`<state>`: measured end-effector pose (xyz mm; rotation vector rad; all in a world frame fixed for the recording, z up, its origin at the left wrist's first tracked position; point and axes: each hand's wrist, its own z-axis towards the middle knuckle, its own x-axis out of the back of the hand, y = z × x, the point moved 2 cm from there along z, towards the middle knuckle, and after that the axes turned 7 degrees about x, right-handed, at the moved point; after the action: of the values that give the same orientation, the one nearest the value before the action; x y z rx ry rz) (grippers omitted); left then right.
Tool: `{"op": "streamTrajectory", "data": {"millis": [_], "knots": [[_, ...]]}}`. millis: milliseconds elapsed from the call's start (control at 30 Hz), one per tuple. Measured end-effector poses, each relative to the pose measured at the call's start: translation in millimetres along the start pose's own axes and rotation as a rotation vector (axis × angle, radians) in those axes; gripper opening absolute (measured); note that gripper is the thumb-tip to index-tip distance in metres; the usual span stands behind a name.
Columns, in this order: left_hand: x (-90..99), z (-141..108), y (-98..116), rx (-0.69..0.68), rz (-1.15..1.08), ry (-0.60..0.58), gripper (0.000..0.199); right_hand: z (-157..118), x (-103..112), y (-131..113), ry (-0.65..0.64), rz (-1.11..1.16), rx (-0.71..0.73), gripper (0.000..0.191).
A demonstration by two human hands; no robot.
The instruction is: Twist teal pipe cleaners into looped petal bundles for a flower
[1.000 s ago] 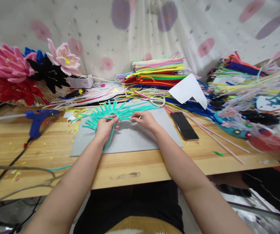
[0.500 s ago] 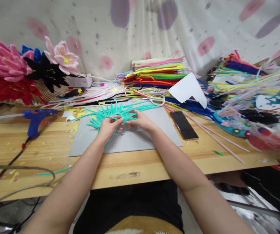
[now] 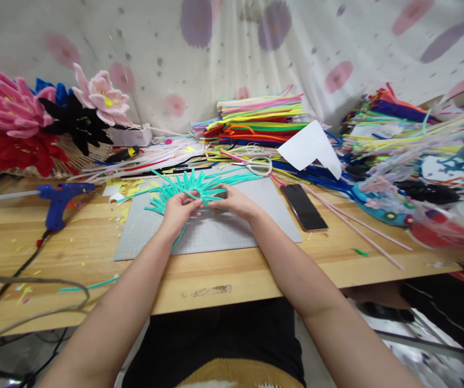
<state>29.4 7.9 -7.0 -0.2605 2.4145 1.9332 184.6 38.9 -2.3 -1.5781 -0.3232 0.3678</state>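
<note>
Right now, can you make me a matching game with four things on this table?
Things:
1. Spiky piece
2. Glue gun
3. Phone
4. Cut paper

Clues:
A. Dark screen, lying just right of the grey mat
B. Teal, at the person's fingers
C. White, with a notch
D. Blue, left of the mat

Right pairs: 1-B, 2-D, 3-A, 4-C

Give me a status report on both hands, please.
Left hand holding spiky turquoise fuzzy-stem piece; right hand at its edge. Piece over flat grey mat. Black-screened rectangular phone beside mat, apart from both hands.
</note>
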Motion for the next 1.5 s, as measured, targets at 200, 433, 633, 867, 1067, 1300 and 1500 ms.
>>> {"op": "streamTrajectory", "data": {"millis": [200, 433, 633, 867, 1067, 1300, 1500], "knots": [[0.9, 1.3, -0.2, -0.052, 0.111, 0.037, 0.041, 0.9, -1.6, -2.0, 0.076, -0.183, 0.105, 0.04], [3.6, 1.9, -0.3, -0.066, 0.137, 0.085, 0.045, 11.3, -9.2, 7.3, 0.174, -0.35, 0.214, 0.037], [1.0, 1.2, -1.9, 0.043, 0.073, 0.113, 0.045, 13.7, -13.7, 9.9, 0.229, -0.344, 0.205, 0.033], [3.5, 1.6, -5.7, -0.088, 0.241, 0.279, 0.058, 11.9, -19.6, 14.1, 0.321, -0.168, 0.118, 0.036], [1.9, -13.2, 1.3, -0.475, 0.642, 0.504, 0.032, 11.6, -25.9, 12.8, 0.337, 0.105, 0.126, 0.042], [3.0, -11.7, 0.5, -0.693, 0.82, 0.509, 0.016, 12.7, -31.6, 12.4, 0.329, 0.228, 0.194, 0.045], [3.3, -12.3, 4.4, -0.705, 0.81, 0.525, 0.019, 12.4, -32.3, 13.0, 0.319, 0.229, 0.236, 0.045]]}}
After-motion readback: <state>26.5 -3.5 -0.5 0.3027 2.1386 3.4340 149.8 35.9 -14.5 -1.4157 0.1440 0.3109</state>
